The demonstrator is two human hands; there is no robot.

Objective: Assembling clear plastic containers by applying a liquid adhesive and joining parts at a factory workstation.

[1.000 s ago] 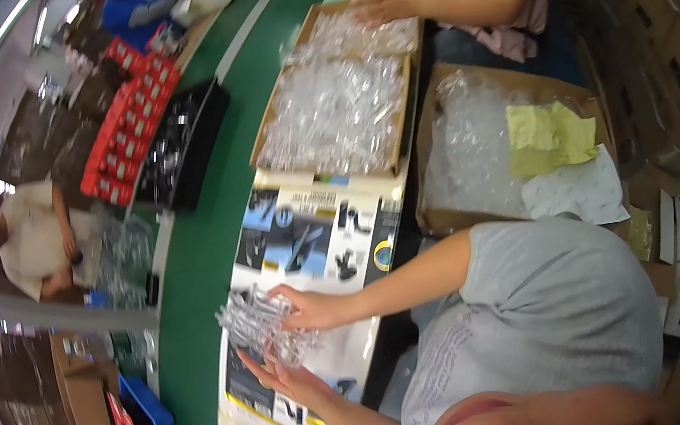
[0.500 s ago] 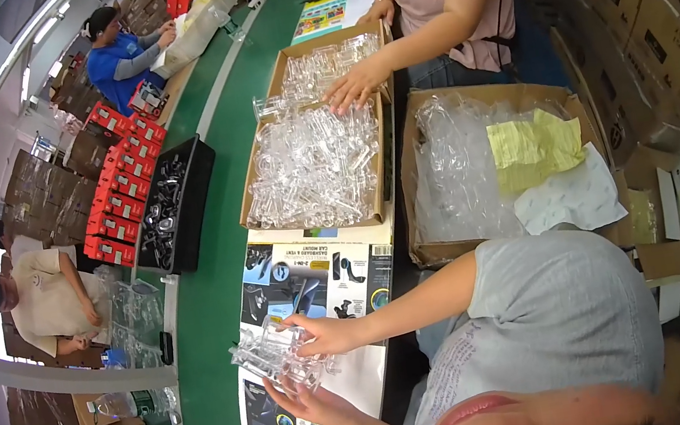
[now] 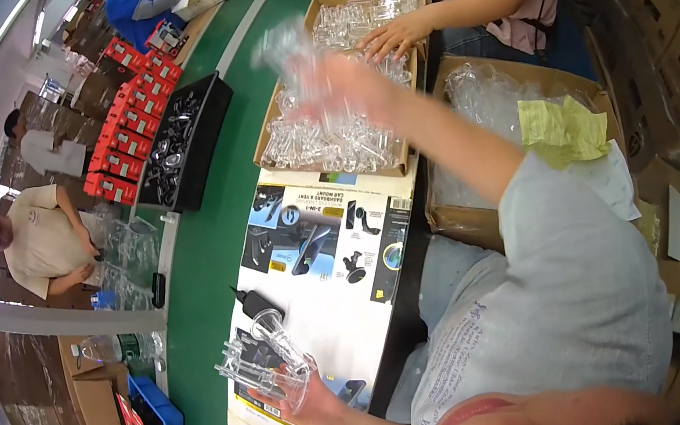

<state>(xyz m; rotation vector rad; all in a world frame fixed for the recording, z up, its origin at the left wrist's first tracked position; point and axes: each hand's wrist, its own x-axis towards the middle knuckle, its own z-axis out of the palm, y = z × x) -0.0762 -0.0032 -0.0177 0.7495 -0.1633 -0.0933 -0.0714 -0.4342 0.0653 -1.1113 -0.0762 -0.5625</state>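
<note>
My left hand, low over the printed cardboard sheet, has its fingers wrapped round several clear plastic parts. These parts are tube-like, with flared round ends and prongs. My right arm reaches up over the shallow cardboard tray, which is heaped with the same clear parts. Motion blurs my right hand. A smeared clear plastic part moves with it, so its exact grip is hard to see. A black object lies on the sheet beside the parts in my left hand.
A co-worker's hand rests at a second tray of clear parts. To the right stands a carton with plastic bags and yellow paper. Across the green table are a black bin and red boxes.
My right hand has left the cluster near my left hand and swung up and away over the tray, a clear part with it. My left hand keeps its parts. The whole view has shifted.
</note>
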